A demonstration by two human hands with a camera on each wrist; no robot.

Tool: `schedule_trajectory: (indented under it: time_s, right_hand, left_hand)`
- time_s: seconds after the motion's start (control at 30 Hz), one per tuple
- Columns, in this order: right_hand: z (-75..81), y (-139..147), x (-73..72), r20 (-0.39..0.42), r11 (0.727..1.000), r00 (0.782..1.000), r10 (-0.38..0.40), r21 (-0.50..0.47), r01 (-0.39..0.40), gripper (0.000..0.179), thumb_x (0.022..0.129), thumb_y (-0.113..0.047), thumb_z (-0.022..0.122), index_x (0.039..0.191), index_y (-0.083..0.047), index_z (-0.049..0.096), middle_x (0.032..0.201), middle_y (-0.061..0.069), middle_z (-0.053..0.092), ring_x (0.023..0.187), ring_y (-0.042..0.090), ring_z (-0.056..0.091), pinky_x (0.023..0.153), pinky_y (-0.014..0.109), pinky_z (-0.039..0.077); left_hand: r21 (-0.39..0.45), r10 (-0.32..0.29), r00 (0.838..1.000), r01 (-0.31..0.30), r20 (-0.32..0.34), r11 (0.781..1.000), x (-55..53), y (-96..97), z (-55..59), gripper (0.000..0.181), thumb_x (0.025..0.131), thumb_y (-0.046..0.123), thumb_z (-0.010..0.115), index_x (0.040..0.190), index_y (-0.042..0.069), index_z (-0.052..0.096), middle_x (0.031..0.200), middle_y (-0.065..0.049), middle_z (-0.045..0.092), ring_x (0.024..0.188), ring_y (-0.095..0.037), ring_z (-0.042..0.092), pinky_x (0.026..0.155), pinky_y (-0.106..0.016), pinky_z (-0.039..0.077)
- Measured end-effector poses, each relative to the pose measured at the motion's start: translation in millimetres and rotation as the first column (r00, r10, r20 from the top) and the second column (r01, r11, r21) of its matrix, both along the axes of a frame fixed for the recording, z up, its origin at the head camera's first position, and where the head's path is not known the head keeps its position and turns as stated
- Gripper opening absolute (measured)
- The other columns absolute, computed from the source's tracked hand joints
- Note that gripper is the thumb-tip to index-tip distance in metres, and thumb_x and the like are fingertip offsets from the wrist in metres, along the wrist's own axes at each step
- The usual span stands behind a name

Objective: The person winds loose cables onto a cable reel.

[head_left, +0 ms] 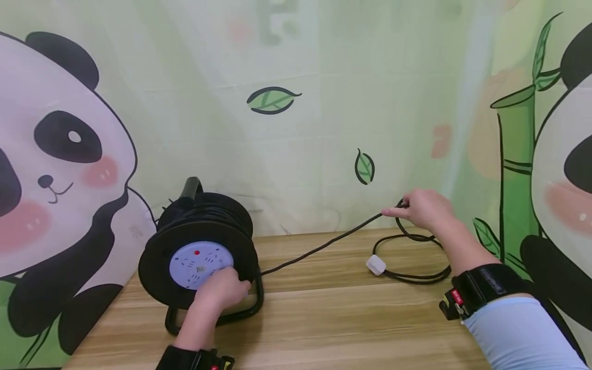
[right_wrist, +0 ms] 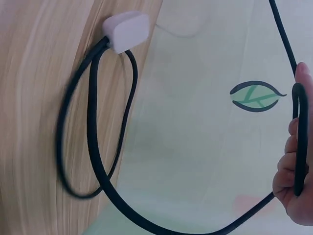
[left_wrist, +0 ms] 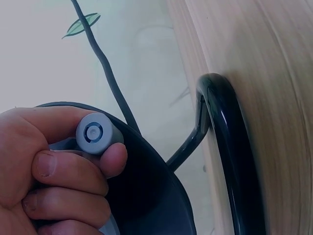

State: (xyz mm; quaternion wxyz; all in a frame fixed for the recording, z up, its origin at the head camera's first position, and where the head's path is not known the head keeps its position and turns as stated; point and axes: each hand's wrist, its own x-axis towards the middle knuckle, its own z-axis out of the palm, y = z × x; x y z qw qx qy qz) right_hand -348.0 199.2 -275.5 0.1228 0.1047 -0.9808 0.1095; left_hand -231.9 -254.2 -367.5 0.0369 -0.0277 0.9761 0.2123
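Note:
A black cable reel with a pale socket panel stands on the wooden table at the left. My left hand is at the front of the reel, its fingers curled round a grey cylindrical knob, which shows end-on in the left wrist view. From the reel a black cable runs up to the right, taut. My right hand grips that cable above the table, with a loop over the fingers. Below it, the cable's far end lies in loose coils by a white plug.
The reel rests on a black tubular stand and has a carrying handle on top. Behind the wooden table hangs a pale green backdrop printed with pandas, leaves and bamboo.

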Motion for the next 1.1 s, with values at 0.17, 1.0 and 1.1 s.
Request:
schedule_trajectory:
  time_s: [0.17,1.0,1.1]
  right_hand:
    - [-0.8,-5,1.3,-0.024,1.000,1.000,-0.007,-0.014,0.007,0.073,0.080,-0.084,0.058,0.067,-0.013,0.045,0.065,0.002,0.038,0.058,0.020,0.040,0.050,0.033,0.029]
    - [-11.1,-16,0.0,0.011,0.999,0.999,0.034,-0.044,-0.033,0.068,0.083,-0.076,0.064,0.065,-0.014,0.044,0.061,-0.001,0.037,0.056,0.018,0.040,0.051,0.032,0.031]
    - [-15.1,-20,-2.1,0.009,0.998,0.999,0.050,-0.035,-0.050,0.066,0.083,-0.076,0.064,0.066,-0.014,0.048,0.063,-0.001,0.041,0.058,0.019,0.044,0.051,0.033,0.032]
  left_hand:
    - [-0.011,0.002,1.000,-0.002,0.000,1.000,0.6,-2.1,-1.4,0.037,0.097,0.030,0.060,0.111,-0.004,0.068,0.098,-0.011,0.063,0.085,-0.026,0.058,0.079,-0.047,0.050]
    - [-0.073,0.010,1.000,-0.008,0.026,0.997,3.3,-9.0,-4.6,0.044,0.097,0.032,0.063,0.121,-0.004,0.066,0.114,-0.016,0.066,0.093,-0.028,0.060,0.083,-0.053,0.050]
    - [-0.083,0.017,0.999,-0.013,0.041,0.996,4.8,-13.0,-6.0,0.041,0.096,0.032,0.063,0.117,-0.002,0.067,0.112,-0.014,0.066,0.092,-0.028,0.059,0.083,-0.054,0.050]
